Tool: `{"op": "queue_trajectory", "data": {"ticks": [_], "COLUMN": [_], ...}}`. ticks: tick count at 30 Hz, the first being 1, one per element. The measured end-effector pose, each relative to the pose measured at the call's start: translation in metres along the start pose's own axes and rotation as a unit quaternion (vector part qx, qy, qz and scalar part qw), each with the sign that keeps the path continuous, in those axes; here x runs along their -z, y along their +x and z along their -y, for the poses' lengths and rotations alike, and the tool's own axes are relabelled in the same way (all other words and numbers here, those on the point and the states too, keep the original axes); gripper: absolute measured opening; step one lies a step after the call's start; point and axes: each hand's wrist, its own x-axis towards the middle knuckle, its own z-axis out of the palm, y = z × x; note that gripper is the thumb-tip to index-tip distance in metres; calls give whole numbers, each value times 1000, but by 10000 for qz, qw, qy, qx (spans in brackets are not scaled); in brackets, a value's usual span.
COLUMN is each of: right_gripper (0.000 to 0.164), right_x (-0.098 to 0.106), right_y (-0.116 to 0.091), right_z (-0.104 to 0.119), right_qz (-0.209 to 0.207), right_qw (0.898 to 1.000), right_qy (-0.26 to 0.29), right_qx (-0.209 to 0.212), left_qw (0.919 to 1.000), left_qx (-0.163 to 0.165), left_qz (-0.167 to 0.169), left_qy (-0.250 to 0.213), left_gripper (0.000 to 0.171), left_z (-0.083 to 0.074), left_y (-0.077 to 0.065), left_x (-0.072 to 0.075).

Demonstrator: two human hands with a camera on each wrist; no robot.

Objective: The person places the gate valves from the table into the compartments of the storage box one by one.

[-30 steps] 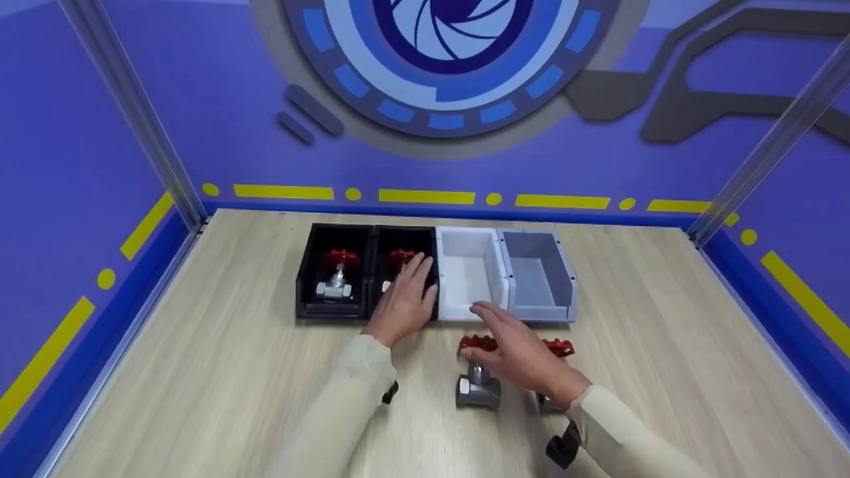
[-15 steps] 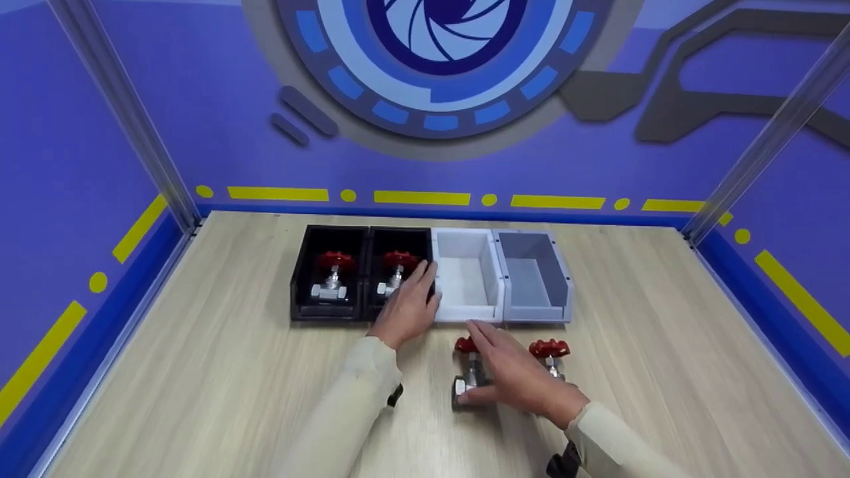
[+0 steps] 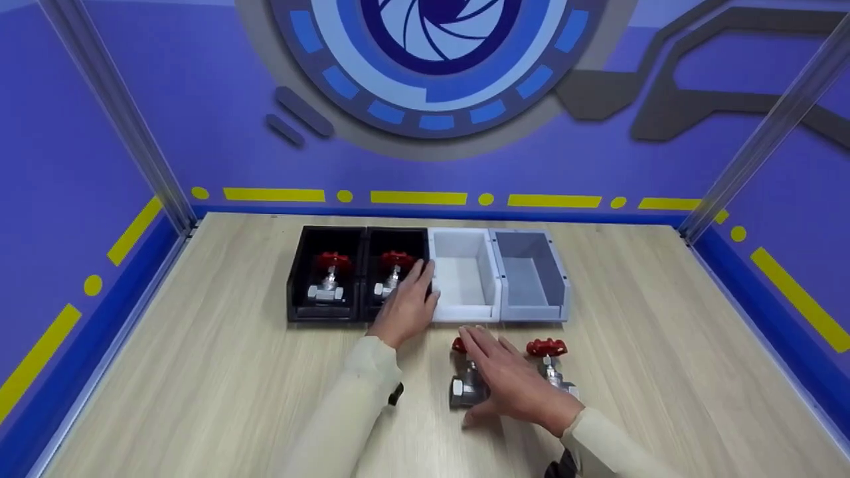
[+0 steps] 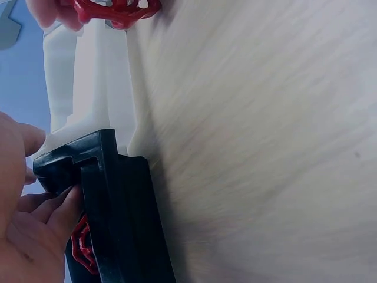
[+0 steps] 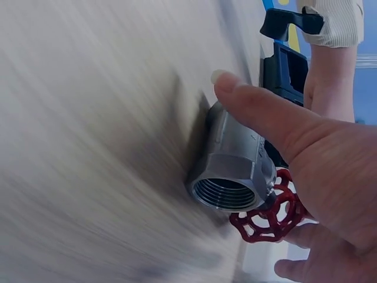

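My left hand [image 3: 404, 309] reaches over the front of the second black bin [image 3: 398, 240], fingers extended along its right side. In the left wrist view, the fingers [image 4: 56, 215] dip inside the bin near a red handwheel [image 4: 84, 244], and the thumb stays apart from them. Partly behind the hand is a metal valve [image 3: 387, 287] in that bin. My right hand [image 3: 514, 385] spreads around a larger grey valve [image 3: 467, 390] upright on the table. Its fingers are near the red handwheel [image 5: 271, 218], and its thumb extends past the valve body [image 5: 230, 171]; contact is unclear.
Another valve with a red handwheel [image 3: 546, 347] stands right of my right hand, partly covered. The left black bin [image 3: 297, 279] holds a similar valve [image 3: 327, 291]. A white bin [image 3: 465, 317] and a grey bin [image 3: 534, 315] continue the row. Blue panels [image 3: 199, 133] enclose the table.
My right hand has come down and toward me, from above the handwheel to beside the valve body, its thumb now lower. The left hand has barely moved at the black bin. The view has shifted slightly.
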Motion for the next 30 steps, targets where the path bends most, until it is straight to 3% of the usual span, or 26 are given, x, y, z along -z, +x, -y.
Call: {"op": "queue_trajectory", "data": {"ticks": [18,30], "right_gripper": [126,119], "right_x": [-12,-17], "right_y": [1,4], "right_z": [3,1], "right_qz": [-451,-750], "right_qw": [9927,9877], "right_qy": [-1117,-1348], "right_qx": [83,255], "left_qw": [9992,9996], "left_qx": [279,111], "left_qz": [269,135], "left_qy": [108,210], "left_gripper": [57,57], "left_z": [-4,-5], "left_y": [3,6], "left_x": [1,-1]}}
